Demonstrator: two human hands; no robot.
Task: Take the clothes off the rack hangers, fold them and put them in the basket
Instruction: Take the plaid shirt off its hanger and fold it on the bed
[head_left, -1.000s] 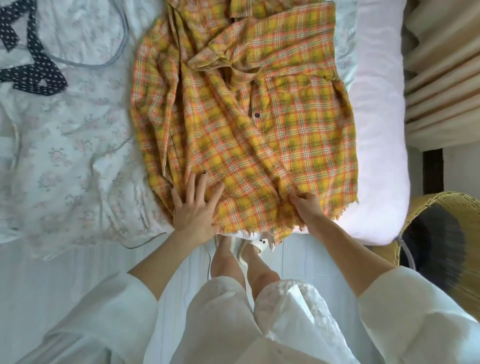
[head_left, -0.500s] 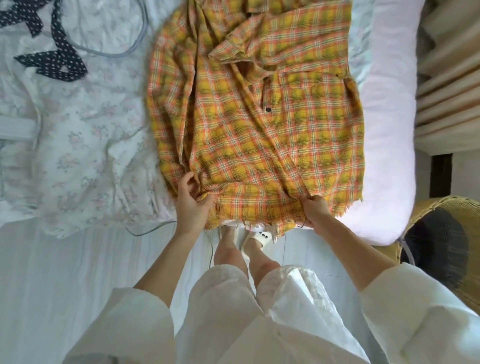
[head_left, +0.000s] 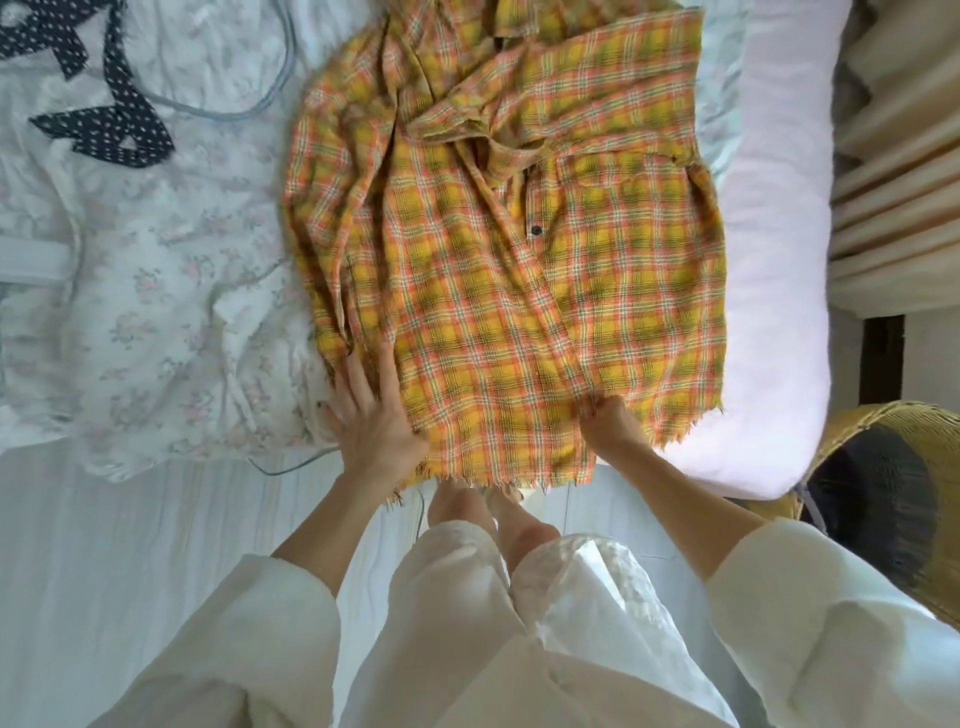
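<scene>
Head view
Shirt (head_left: 498, 291): yellow-and-orange plaid, spread on the bed (head_left: 774, 312), frayed hem hanging over the near edge.
Left hand (head_left: 376, 421): fingers straight, flat on the shirt's lower left corner.
Right hand (head_left: 613, 423): fingers curled, pinching the cloth near the hem.
Basket (head_left: 883, 499): wicker, on the floor right of the bed, apart from the shirt.
Sheet (head_left: 156, 291): floral, crumpled, left of the shirt.
</scene>
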